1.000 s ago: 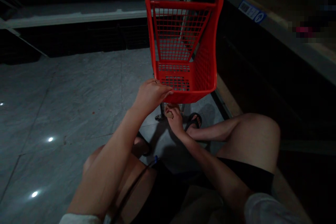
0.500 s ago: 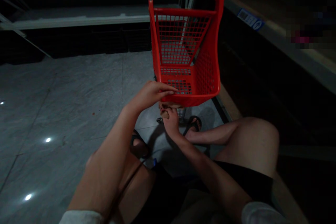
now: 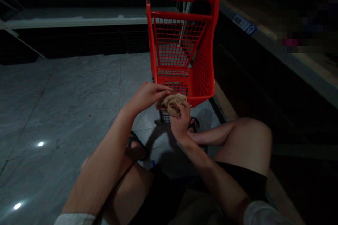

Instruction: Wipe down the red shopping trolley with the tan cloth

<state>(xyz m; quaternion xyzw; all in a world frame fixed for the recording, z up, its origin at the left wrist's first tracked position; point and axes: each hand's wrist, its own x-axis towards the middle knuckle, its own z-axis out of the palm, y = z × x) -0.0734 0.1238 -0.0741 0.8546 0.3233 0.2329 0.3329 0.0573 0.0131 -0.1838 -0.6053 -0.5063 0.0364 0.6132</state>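
Observation:
A red plastic shopping cart (image 3: pixel 203 77) with lattice walls stands before my knees, its basket holding nothing that I can see. My left hand (image 3: pixel 150 95) is at the near left corner of the basket, fingers and thumb closed over the rim. Bunched in my right hand (image 3: pixel 182 121) is a crumpled tan cloth (image 3: pixel 173 103), against the outside of the cart's near rim. The cloth hides part of that rim and lies just beside my left fingertips.
A long low shelf (image 3: pixel 79 23) runs behind the cart, above dark crates (image 3: pixel 100 42). On the right a shelf edge carries a blue and white label (image 3: pixel 244 24). Grey floor tiles (image 3: pixel 87 88) spread to the left; my sandalled feet flank the cart's near end.
My right hand has risen with the cloth from below the cart's near rim up to that rim. My left hand keeps its place on the corner. The view has shifted slightly.

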